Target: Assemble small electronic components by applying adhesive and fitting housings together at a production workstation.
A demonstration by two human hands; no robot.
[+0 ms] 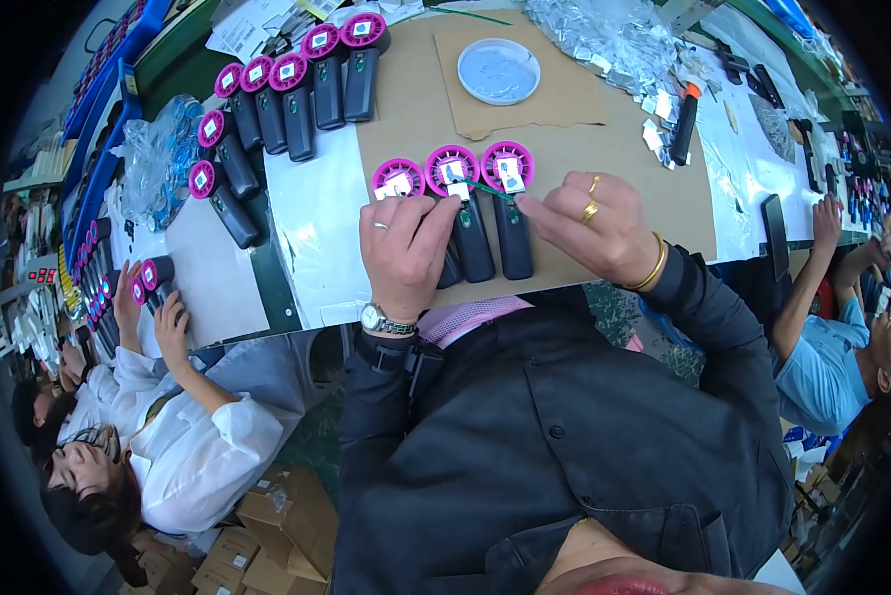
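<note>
Three handheld fans with dark handles and magenta round heads lie side by side before me: a left fan [398, 177], a middle fan [476, 243] and a right fan [516, 243]. Small white pieces sit on their heads. My right hand [596, 223] pinches a thin green stick [489, 188], whose far end reaches the white piece [455, 174] on the middle fan. My left hand [406, 241] is closed over the left fan's handle, fingertips beside the middle fan's head; what they pinch, if anything, is hidden.
Several more fans [328, 94] lie in a curved row at the back left. A round dish [499, 71] of pale paste stands on cardboard [445, 89]. An orange-and-black cutter [684, 124] and clear plastic bags [604, 40] lie back right. Co-workers sit on both sides.
</note>
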